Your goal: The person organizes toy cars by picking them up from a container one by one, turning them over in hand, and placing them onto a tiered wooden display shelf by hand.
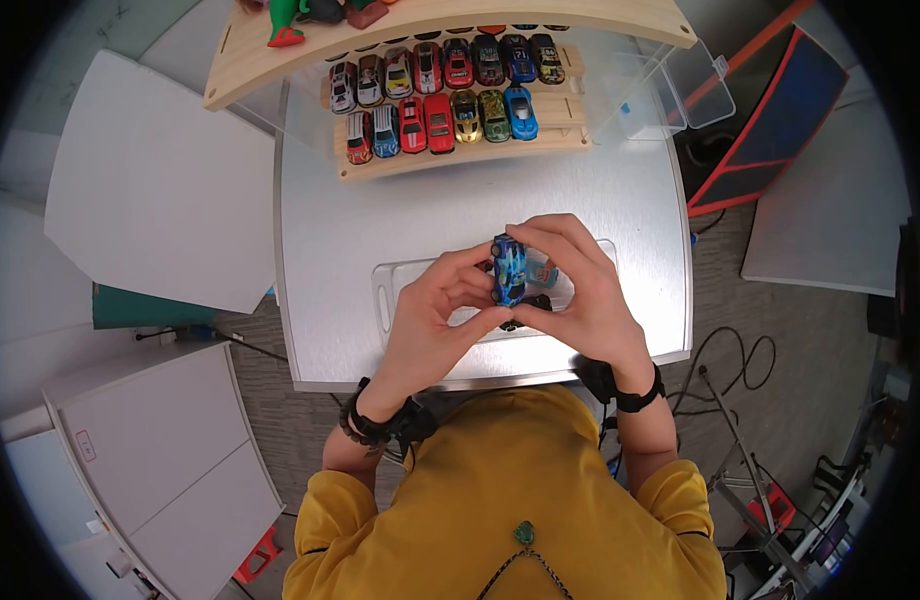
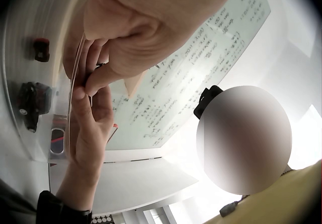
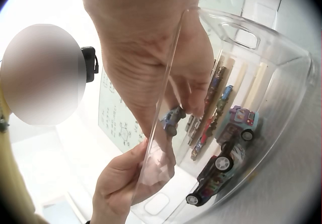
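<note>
A blue patterned toy car (image 1: 510, 270) is held up on end between both hands in the head view. My left hand (image 1: 428, 325) pinches it from the left by thumb and fingertips; my right hand (image 1: 592, 305) pinches its ends from the right. Below the hands is a clear plastic bin (image 1: 384, 300), holding a teal car (image 1: 543, 273) and a dark car (image 1: 533, 309), both partly hidden. The right wrist view shows the held car (image 3: 172, 121) beyond the bin's wall, with a purple-and-teal car (image 3: 239, 126) and a black car (image 3: 214, 176) inside. Fingers mostly hide the car in the left wrist view.
Behind the bin, a wooden tiered rack (image 1: 355, 170) carries rows of toy cars under a wooden shelf (image 1: 460, 28) with figures on it. An empty clear container (image 1: 705, 90) stands at the back right. The metallic tabletop (image 1: 330, 215) ends close to the yellow shirt.
</note>
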{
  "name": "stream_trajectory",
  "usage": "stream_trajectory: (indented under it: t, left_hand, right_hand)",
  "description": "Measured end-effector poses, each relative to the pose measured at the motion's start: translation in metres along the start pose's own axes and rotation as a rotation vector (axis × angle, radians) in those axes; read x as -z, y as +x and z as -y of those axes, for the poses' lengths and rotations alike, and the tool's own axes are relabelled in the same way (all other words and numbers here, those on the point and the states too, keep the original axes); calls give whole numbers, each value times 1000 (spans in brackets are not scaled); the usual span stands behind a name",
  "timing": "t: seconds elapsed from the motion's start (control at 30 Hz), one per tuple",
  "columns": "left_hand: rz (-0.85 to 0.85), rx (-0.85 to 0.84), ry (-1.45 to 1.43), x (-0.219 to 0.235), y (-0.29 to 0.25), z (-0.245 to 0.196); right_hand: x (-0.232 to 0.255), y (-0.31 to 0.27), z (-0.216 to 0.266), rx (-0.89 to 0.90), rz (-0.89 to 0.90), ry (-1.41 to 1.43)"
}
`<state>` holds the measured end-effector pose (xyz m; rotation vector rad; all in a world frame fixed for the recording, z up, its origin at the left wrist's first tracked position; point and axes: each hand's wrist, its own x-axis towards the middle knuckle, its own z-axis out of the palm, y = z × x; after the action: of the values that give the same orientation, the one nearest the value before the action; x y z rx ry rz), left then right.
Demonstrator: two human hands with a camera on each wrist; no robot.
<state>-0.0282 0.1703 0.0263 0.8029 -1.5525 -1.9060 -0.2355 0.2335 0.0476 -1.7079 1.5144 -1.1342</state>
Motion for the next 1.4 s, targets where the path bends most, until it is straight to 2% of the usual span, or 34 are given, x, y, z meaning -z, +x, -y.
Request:
stream_trajectory:
  t: [0.93, 1.23, 1.4]
  left_hand:
    - [-42, 1, -45, -5, 0, -3]
    - [45, -21, 36, -4, 1, -5]
    - [16, -3, 62, -7, 0, -10]
  right_hand:
    - [0, 0, 1, -5, 3, 7]
    - [-2, 1, -2, 67, -17, -31]
    - [-1, 1, -3, 96, 18, -30]
